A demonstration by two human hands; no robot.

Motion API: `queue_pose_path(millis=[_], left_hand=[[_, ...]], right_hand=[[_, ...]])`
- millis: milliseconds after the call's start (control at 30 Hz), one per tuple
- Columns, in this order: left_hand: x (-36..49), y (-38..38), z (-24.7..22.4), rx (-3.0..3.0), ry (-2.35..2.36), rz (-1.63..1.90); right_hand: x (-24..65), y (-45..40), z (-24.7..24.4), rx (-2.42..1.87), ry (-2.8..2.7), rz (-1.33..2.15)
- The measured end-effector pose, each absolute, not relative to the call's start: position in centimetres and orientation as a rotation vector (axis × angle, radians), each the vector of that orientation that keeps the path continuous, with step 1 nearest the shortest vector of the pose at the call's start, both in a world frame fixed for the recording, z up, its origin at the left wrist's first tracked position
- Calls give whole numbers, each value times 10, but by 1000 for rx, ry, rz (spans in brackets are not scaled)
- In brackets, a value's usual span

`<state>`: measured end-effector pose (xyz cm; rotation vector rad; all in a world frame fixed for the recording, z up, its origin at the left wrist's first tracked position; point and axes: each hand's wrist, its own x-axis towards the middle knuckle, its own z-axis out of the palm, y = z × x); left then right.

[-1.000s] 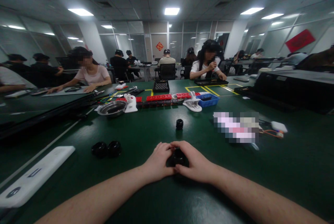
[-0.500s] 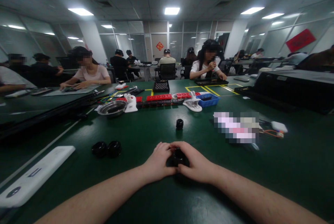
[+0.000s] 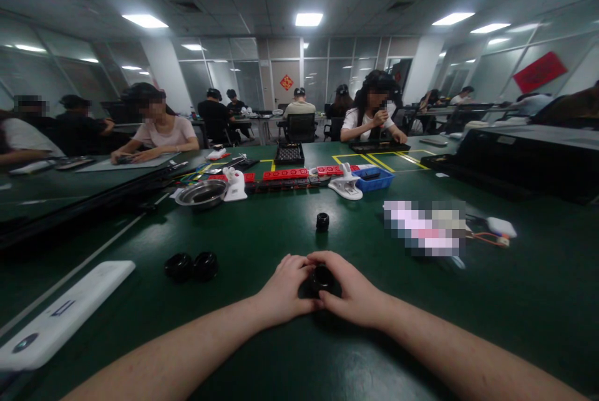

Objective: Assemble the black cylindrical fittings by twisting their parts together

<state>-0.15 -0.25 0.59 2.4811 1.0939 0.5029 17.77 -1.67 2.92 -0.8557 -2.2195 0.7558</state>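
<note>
Both hands curl round a black ring-shaped part [image 3: 322, 277] on the green table [image 3: 253, 351]. My right hand [image 3: 349, 285] has its thumb and fingers round the part's right side. My left hand [image 3: 285, 285] is closed in at its left side, fingertips meeting those of the right hand; its inner fingers are partly hidden. A smaller black part [image 3: 322, 221] stands farther out on the table. Two more black round parts, one at the left [image 3: 178, 267] and one beside it [image 3: 205, 265], sit side by side to the left of my hands.
A white panel [image 3: 65, 317] lies at the left. Farther back are a metal bowl [image 3: 202, 194], a white clamp [image 3: 346, 184], red strips [image 3: 285, 174] and a blue tray [image 3: 374, 180]. A black case [image 3: 528, 158] stands right. People sit across the table.
The ring-shaped part shows slightly more between my hands, and my right fingers have shifted a little. A person's hands at the back left have moved slightly.
</note>
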Motion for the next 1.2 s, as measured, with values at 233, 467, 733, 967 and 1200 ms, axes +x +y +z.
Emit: queue_pose_path(millis=[233, 467, 733, 967, 1200], left_hand=[[-2, -1, 3, 2480, 1102, 518], [-1, -3, 6, 2473, 1115, 494], [-2, -2, 4, 2467, 1092, 511], [-1, -3, 7, 2475, 1107, 504], [-2, -2, 3, 2497, 1106, 503]], right_hand=[[174, -13, 24, -1031, -2177, 736], [178, -16, 28, -863, -2231, 772], [175, -13, 25, -1009, -2186, 682], [177, -16, 26, -845, -2238, 763], [176, -13, 26, -993, -2218, 668]])
